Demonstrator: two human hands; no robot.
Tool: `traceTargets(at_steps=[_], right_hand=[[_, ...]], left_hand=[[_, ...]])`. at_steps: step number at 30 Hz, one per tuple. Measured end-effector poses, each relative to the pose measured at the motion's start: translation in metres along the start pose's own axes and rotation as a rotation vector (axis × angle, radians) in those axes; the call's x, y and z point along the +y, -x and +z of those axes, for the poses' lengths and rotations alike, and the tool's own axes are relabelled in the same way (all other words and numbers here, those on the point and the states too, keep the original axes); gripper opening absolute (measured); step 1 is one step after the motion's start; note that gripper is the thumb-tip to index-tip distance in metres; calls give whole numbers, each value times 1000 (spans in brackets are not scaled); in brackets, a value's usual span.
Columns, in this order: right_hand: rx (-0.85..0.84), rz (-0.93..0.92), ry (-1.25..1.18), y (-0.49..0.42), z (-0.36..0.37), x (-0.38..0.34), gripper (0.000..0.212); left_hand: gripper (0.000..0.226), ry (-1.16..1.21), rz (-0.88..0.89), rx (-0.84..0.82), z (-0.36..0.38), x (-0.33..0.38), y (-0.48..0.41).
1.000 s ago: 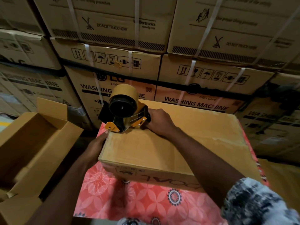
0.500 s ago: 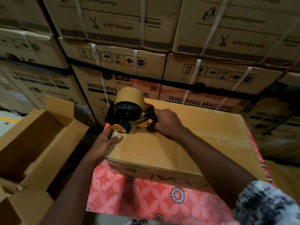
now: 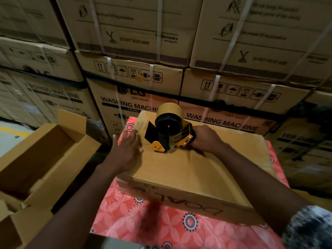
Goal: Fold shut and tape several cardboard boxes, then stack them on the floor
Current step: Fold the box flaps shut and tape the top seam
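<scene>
Cardboard box (image 3: 188, 169) is lying long-ways left to right on the pink surface (image 3: 161, 225), right hand (image 3: 206, 139) is gripping the tape dispenser (image 3: 168, 130) at its left end, flat left hand (image 3: 128, 148) is pressing the top just beside, so the pull's probably heading rightward.

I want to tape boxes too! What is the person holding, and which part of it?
The right hand grips the tape dispenser by its handle. The left hand holds nothing; it presses flat on the cardboard box.
</scene>
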State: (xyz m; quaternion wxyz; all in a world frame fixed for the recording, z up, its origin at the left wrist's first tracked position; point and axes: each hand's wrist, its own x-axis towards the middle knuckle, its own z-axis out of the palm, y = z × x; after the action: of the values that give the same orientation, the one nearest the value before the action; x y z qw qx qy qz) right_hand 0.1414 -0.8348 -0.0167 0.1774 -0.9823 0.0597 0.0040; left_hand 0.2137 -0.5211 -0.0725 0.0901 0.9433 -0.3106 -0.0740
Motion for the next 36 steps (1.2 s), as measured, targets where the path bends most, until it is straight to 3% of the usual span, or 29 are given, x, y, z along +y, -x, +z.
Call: traceTargets(at_steps=[3, 12, 22, 27, 32, 36], right_hand=[[-27, -15, -26, -5, 2, -1, 30], [-41, -26, -12, 3, 9, 15, 30], [-60, 39, 50, 52, -38, 78, 32], [-42, 39, 101, 53, -29, 81, 34], [-25, 31, 127, 51, -23, 85, 35], [0, 49, 149, 49, -16, 91, 32]], left_hand=[[89, -75, 112, -23, 1, 23, -7], [78, -3, 119, 64, 12, 27, -4], [87, -13, 63, 55, 14, 30, -3], [98, 27, -46, 44, 21, 65, -9], [84, 32, 118, 13, 40, 120, -13], [83, 25, 126, 6, 42, 128, -15]])
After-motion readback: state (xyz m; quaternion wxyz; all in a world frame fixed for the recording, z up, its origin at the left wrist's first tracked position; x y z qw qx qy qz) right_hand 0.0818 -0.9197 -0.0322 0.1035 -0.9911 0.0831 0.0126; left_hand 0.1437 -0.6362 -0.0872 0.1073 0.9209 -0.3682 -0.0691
